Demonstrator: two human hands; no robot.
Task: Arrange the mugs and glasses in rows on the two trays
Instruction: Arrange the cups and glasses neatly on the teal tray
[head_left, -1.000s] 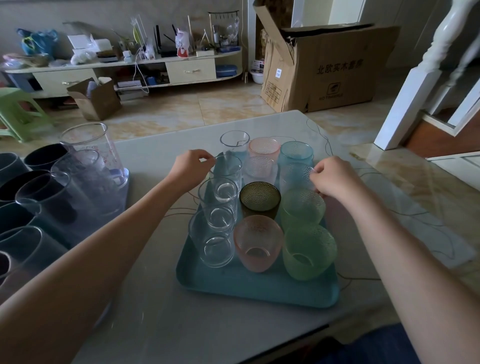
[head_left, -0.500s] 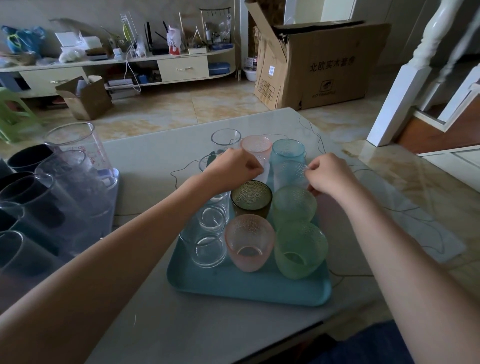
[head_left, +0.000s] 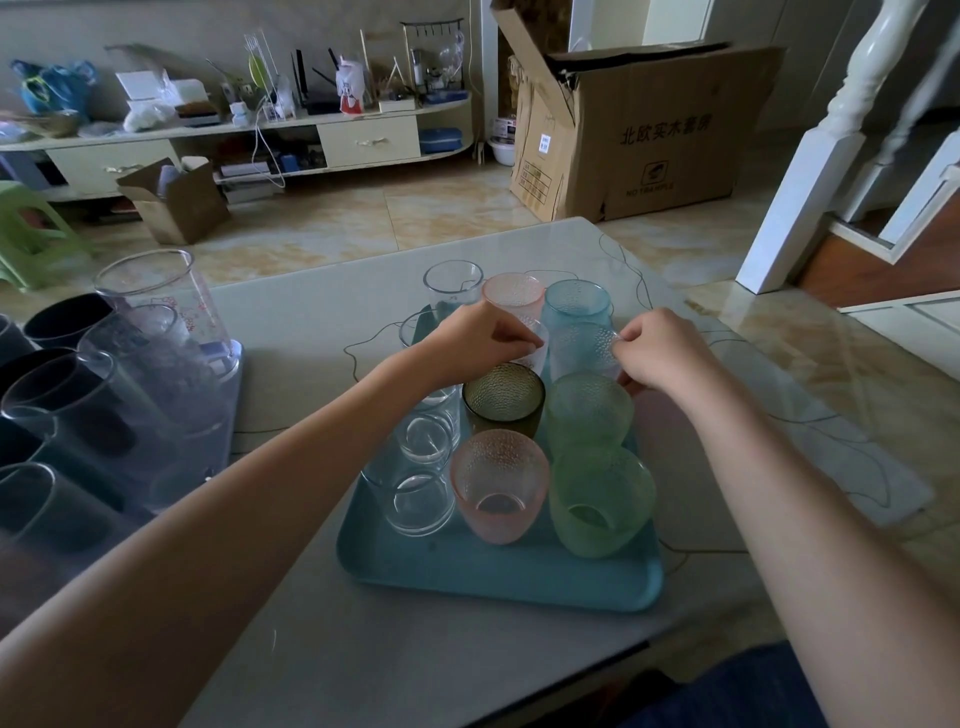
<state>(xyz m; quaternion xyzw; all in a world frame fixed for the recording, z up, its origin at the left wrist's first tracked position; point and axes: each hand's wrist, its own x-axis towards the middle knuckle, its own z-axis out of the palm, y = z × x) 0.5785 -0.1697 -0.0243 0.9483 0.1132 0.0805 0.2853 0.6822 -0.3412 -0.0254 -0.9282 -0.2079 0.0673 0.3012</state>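
On the teal plastic tray (head_left: 498, 577) we see dimpled, rounded glasses in rows. Our left hand (head_left: 475, 340) pinches a clear textured glass (head_left: 535, 349); our right hand (head_left: 662, 347) pinches a pale dimpled glass (head_left: 579, 347).

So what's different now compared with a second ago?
The left hand moved right, from the clear glasses in the left row to the clear textured glass in the middle row, and now pinches its rim. The right hand stayed on the pale blue glass. The other glasses on the teal tray kept their places.
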